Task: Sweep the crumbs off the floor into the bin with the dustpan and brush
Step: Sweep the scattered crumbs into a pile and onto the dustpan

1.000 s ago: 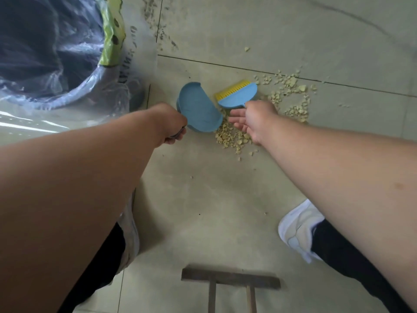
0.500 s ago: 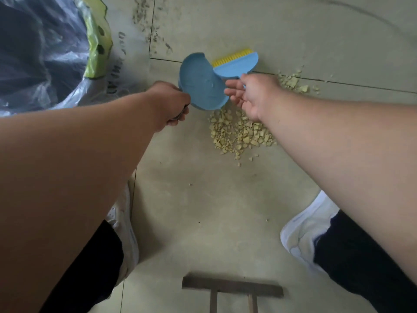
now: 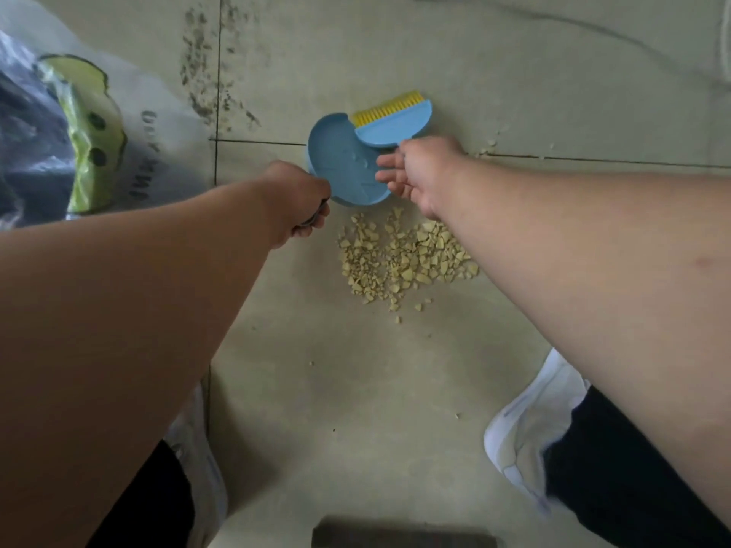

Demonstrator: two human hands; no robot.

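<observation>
Nearest us, the crumbs (image 3: 403, 259) lie heaped on the floor (image 3: 356, 389), just on our side of both sets of fingers, with the pile's long axis running left to right. Our left hand (image 3: 300, 199) is clenched around the dustpan (image 3: 344, 164) handle, pan mouth toward the pile. Our right hand (image 3: 419, 172), the nearer to the crumbs, grips the brush (image 3: 393, 124), fingers loosely curled. Far left sits the bin (image 3: 47, 132).

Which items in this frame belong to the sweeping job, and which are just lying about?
Job:
dustpan, in left hand
brush, in right hand
crumbs
bin

Lying about:
dark wooden piece at the bottom edge
white shoe
</observation>
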